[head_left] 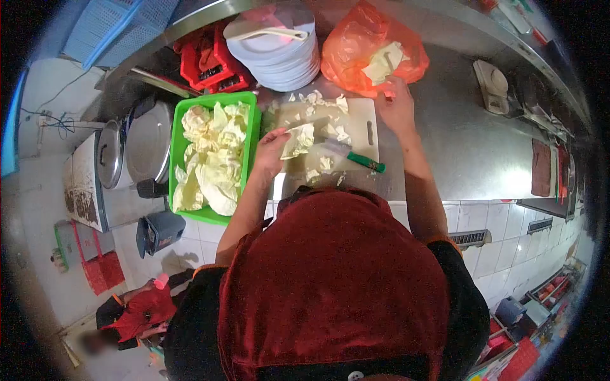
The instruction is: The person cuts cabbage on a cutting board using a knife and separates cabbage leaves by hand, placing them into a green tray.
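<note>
My left hand (272, 152) pinches a pale cabbage leaf (298, 141) above the left part of the white cutting board (363, 113). At the mouth of an orange plastic bag (343, 54), my right hand (397, 105) has its fingers apart. Just beyond those fingertips is another cabbage piece (384, 63), over or in the bag; I cannot tell which. A knife with a green handle (366, 161) lies across the board, its blade pointing left among cabbage scraps (337, 132). Left of the board, a green basket (252, 127) holds many cabbage leaves (219, 159).
A stack of white plates (286, 66) with a pale spoon (270, 33) on top stands behind the board, beside red baskets (210, 60). A scale (492, 86) sits on the steel counter (464, 146) at right. Another person (143, 311) is at lower left.
</note>
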### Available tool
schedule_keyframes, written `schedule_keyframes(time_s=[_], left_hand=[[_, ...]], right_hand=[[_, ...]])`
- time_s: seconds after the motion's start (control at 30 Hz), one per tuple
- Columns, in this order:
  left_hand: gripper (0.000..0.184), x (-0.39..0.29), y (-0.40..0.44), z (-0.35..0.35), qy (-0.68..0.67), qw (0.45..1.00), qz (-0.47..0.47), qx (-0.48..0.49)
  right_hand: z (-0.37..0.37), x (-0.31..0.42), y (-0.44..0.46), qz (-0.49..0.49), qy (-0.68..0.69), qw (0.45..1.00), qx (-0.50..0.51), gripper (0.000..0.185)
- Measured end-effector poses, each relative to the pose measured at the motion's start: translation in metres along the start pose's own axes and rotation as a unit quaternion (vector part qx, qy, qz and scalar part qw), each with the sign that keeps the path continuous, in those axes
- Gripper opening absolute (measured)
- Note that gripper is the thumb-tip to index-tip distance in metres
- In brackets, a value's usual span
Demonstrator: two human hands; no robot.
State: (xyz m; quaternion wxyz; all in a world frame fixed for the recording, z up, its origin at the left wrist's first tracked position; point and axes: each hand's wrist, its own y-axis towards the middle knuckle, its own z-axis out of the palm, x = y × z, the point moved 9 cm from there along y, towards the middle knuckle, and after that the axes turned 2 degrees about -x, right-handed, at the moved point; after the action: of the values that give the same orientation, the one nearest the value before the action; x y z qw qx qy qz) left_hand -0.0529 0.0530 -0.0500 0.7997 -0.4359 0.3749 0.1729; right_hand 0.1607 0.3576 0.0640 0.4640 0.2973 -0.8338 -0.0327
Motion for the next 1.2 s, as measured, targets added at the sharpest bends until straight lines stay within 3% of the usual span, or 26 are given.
schedule_keyframes(time_s=[0.07, 0.1, 0.2, 0.3, 0.37, 0.5, 0.57, 0.7, 0.8, 0.87, 1.0, 1.07, 1.1, 1.17, 1.2], left_hand=[[0.023, 0.029, -0.005, -0.002, 0.015, 1.0, -0.02, 0.004], [0.023, -0.021, 0.014, -0.031, 0.056, 0.998, 0.016, -0.005], [0.021, 0.01, 0.014, -0.025, 0.017, 1.0, 0.016, -0.02], [0.019, 0.001, 0.011, -0.015, -0.012, 1.0, 0.017, -0.014], [0.022, 0.003, 0.016, -0.014, -0.029, 0.999, 0.023, 0.003], [0.022, -0.005, 0.001, -0.003, -0.026, 0.999, 0.022, -0.014], [0.021, -0.006, 0.004, -0.005, -0.036, 0.999, 0.026, 0.0], [0.02, -0.005, 0.009, -0.012, -0.048, 0.998, 0.037, 0.023], [0.017, -0.009, 0.007, -0.014, -0.081, 0.994, 0.064, 0.023], [0.018, -0.007, 0.001, -0.014, -0.065, 0.996, 0.059, 0.009], [0.017, 0.002, -0.003, -0.014, -0.083, 0.996, 0.032, 0.0], [0.019, 0.004, -0.009, -0.008, -0.066, 0.998, 0.023, 0.002], [0.021, 0.006, -0.01, -0.006, -0.051, 0.999, 0.017, 0.002], [0.021, 0.007, -0.007, -0.005, -0.054, 0.998, 0.016, 0.0], [0.022, 0.009, -0.006, -0.007, -0.056, 0.998, 0.015, -0.007]], right_hand=[[-0.014, -0.011, -0.015, -0.046, -0.01, 0.999, 0.0, 0.047], [0.03, -0.001, -0.004, -0.044, 0.038, 0.998, -0.029, 0.047], [0.01, -0.026, 0.005, -0.01, 0.037, 0.999, -0.011, 0.045], [0.016, -0.039, 0.04, -0.012, 0.13, 0.991, -0.023, 0.043], [0.016, -0.033, 0.062, 0.035, 0.21, 0.976, -0.041, 0.041], [0.025, -0.031, 0.105, -0.006, 0.252, 0.963, -0.096, 0.039], [0.022, -0.006, 0.117, -0.061, 0.101, 0.99, -0.07, 0.039], [0.024, -0.016, 0.137, -0.083, 0.133, 0.982, -0.101, 0.039], [0.026, -0.016, 0.143, -0.017, 0.054, 0.996, -0.069, 0.041], [0.02, -0.009, 0.142, -0.036, -0.15, 0.983, -0.102, 0.044], [0.031, -0.047, 0.151, 0.013, -0.231, 0.96, -0.159, 0.048], [0.04, -0.06, 0.163, -0.011, 0.052, 0.994, -0.095, 0.044], [0.04, -0.063, 0.166, -0.011, 0.05, 0.994, -0.097, 0.044], [0.036, -0.054, 0.173, -0.101, 0.21, 0.966, -0.113, 0.035], [0.031, -0.046, 0.174, -0.103, 0.209, 0.966, -0.11, 0.035]])
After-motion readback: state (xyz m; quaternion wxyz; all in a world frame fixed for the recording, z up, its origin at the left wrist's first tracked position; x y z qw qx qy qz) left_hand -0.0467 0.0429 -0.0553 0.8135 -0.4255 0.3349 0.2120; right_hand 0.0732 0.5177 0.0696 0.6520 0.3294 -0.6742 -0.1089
